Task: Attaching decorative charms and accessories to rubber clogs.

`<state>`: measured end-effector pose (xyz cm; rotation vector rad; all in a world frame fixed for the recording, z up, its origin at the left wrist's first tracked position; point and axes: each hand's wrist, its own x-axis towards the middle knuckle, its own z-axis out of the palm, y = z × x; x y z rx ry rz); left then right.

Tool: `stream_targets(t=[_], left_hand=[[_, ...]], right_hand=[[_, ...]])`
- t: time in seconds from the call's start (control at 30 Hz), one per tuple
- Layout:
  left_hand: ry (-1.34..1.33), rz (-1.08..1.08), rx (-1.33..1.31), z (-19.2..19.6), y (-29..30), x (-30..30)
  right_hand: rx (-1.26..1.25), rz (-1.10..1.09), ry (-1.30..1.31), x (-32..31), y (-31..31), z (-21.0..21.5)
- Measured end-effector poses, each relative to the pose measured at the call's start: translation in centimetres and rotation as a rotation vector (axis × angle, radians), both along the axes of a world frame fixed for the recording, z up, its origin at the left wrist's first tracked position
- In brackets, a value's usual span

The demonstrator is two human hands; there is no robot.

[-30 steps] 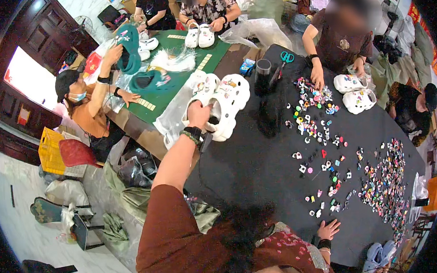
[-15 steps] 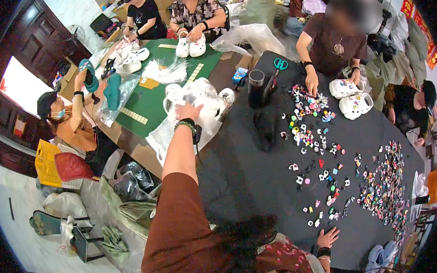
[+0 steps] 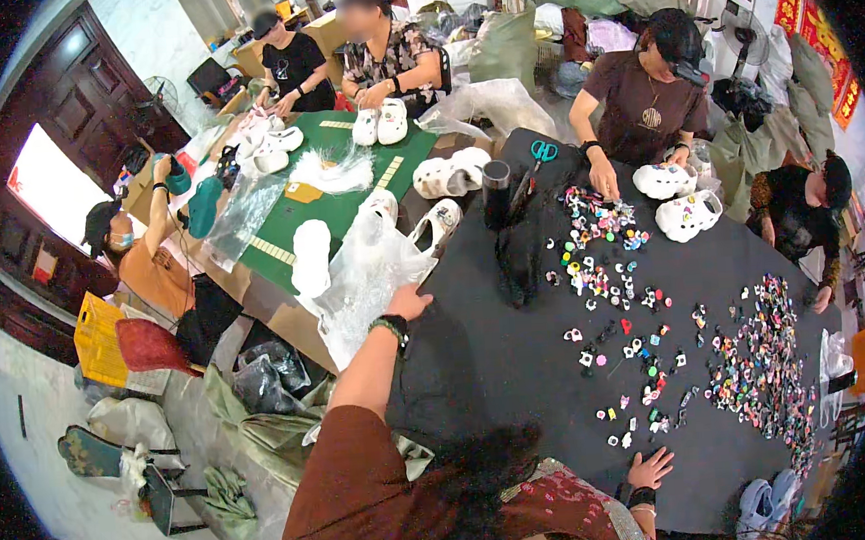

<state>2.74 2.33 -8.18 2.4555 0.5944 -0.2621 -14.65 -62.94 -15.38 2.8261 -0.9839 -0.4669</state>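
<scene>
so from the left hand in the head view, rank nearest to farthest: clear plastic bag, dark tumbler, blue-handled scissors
From the left hand:
1. clear plastic bag, touching the hand, at the table's left edge.
2. dark tumbler, upright, farther up the table and to the right.
3. blue-handled scissors, just beyond the tumbler.

I count five other people around the tables: two at the far end of the green table [image 3: 349,201], one at its left edge, two along the right edge of the black table [image 3: 488,366]. White clogs: two by the seated person [image 3: 380,125] far off, two [image 3: 681,200] at the black table's far right, roughly six more scattered near the plastic bag [image 3: 364,279]. One dark cup [image 3: 496,192], one pair of scissors [image 3: 542,151]. Charms [image 3: 756,369]: too many to count. My two hands: left [image 3: 407,301], right [image 3: 651,467].
</scene>
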Motion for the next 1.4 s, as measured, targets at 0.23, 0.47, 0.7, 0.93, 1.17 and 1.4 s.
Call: stream_targets(t=[0.23,0.47,0.7,0.93,1.17,1.4], left_hand=[[0.045,-0.092,-0.028,0.7,-2.1,-8.1],[0.169,-0.152,0.012,2.8,-6.3,-14.4],[0.163,-0.258,0.181,-1.7,-6.4,-16.9],[0.3,-0.242,0.203,-0.7,-7.7,-14.6],[0.275,-0.174,0.184,-2.6,-6.4,-15.7],[0.299,-0.108,0.124,-3.1,-6.2,-16.4]], right_hand=[[0.122,-0.05,0.003,0.0,0.4,1.0],[0.06,0.04,-0.172,-0.3,0.9,1.0],[0.252,-0.045,-0.097,0.1,1.5,2.9],[0.258,-0.053,-0.105,0.7,1.4,4.3],[0.131,0.065,-0.227,0.1,2.2,4.3],[0.154,0.041,-0.016,-0.4,-0.1,0.7]])
